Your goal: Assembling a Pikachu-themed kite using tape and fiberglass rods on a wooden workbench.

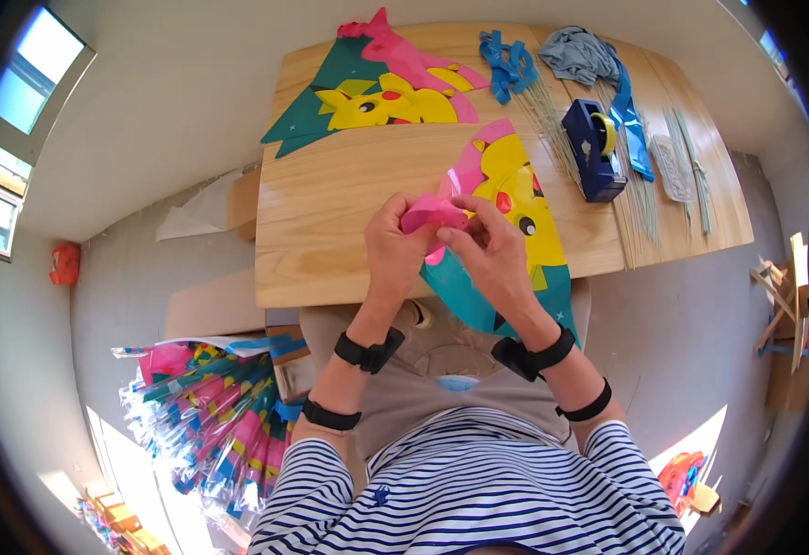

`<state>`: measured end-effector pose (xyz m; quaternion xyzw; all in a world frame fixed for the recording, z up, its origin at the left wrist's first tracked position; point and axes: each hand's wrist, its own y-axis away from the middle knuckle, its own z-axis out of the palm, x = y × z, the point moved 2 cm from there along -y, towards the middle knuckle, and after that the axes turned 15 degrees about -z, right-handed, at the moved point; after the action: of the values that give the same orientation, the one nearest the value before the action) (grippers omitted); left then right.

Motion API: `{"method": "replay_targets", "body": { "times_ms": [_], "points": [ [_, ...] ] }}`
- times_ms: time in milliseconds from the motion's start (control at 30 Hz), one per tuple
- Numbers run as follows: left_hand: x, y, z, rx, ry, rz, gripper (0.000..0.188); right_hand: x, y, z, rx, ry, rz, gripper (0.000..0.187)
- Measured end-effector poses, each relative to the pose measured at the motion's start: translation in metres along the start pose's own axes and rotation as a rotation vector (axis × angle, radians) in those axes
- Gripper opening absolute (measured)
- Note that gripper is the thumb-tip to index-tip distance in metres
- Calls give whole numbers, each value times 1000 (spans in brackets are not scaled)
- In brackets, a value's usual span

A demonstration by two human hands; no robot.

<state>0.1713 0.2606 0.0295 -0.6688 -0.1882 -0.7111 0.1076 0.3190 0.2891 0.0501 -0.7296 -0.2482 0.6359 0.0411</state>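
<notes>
Head view, left grip (393,239) and right grip (491,246) pinched closed on pink film (432,215) between them, printed sheet (545,236) beneath the right, overhanging the surface (326,217)

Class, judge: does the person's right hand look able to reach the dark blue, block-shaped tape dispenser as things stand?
Probably yes: nothing tall shows between the right hand and the dispenser, mostly yellow printed sheeting, though the hand is occupied with pink sheeting.

The shirt (478,499) is white with navy stripes, sleeves (302,486) included; a small navy emblem (381,497) marks its front. Black wristbands (553,355) carry boxy modules (389,350); black straps (330,415) circle both forearms (343,387).
</notes>
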Motion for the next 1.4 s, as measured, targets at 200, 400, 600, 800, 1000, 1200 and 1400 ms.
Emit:
{"method": "replay_targets", "body": {
  "times_ms": [200, 400, 600, 800, 1000, 1200, 1400],
  "points": [
    [5, -3, -19, -104, 257, -140, 11, 5, -2, -37, 166, -235, -14, 8],
    [-9, -80, -158, 420, 417, 125, 15, 55, 27, -193, 585, -377, -44, 13],
    [-10, -130, -281, 654, 231, 151, 19, 126, 104, -339, 905, -247, 188, 21],
    [-34, -176, -305, 749, -21, 40, 23, 168, 128, -331, 805, -199, 393, 20],
    [-48, -186, -324, 579, 117, -304, 23, 164, 118, -300, 665, -240, 524, 19],
    [-37, -147, -295, 835, -708, 51, 21, 178, 152, -323, 584, -176, 563, 16],
    [-26, -40, -136, 325, -782, 312, 22, 111, 151, -274, 616, -45, 470, 16]
  ]
}}
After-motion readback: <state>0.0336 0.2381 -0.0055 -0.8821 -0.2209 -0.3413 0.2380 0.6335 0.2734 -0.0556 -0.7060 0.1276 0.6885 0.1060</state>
